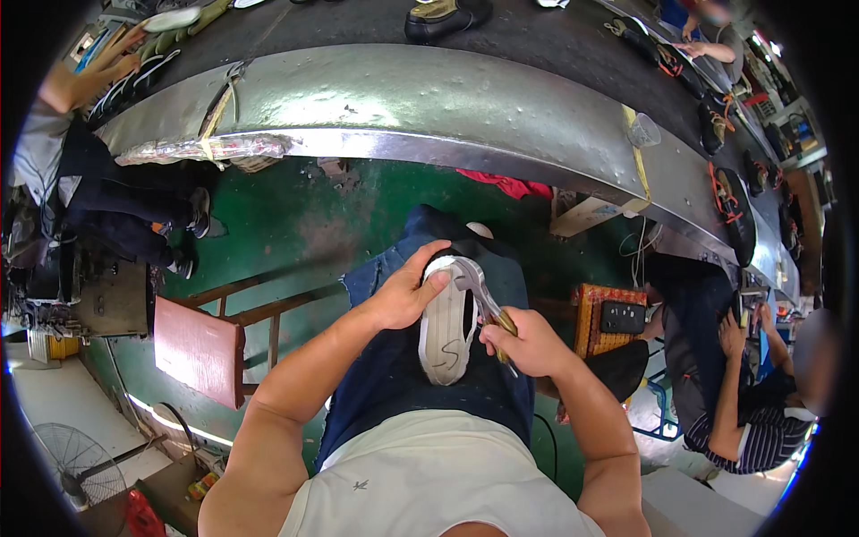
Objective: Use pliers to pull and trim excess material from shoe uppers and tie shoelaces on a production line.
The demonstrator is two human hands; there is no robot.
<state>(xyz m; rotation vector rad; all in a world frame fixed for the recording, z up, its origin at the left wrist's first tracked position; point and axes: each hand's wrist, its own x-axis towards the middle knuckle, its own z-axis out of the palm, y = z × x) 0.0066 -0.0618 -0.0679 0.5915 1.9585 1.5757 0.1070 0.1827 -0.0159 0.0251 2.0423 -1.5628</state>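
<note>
A pale shoe (441, 336) with its underside turned up lies over my lap, with a dark pen mark near its lower end. My left hand (403, 294) is closed round the shoe's far end, its thumb pressed onto the underside. In my right hand (530, 342) is a pair of lasting pincers (484, 300) with a yellowish handle. The curved metal head of the pincers rests at the far right edge of the shoe, near my left thumb. Whether the jaws grip any material I cannot tell.
Ahead runs a metal-edged conveyor (358, 98) carrying several shoes, including a black one (447, 18). A wooden stool (199, 351) stands at my left. Beside me on the right are a woven seat (598, 333) and a seated person (761, 421). Another person (89, 170) works at far left.
</note>
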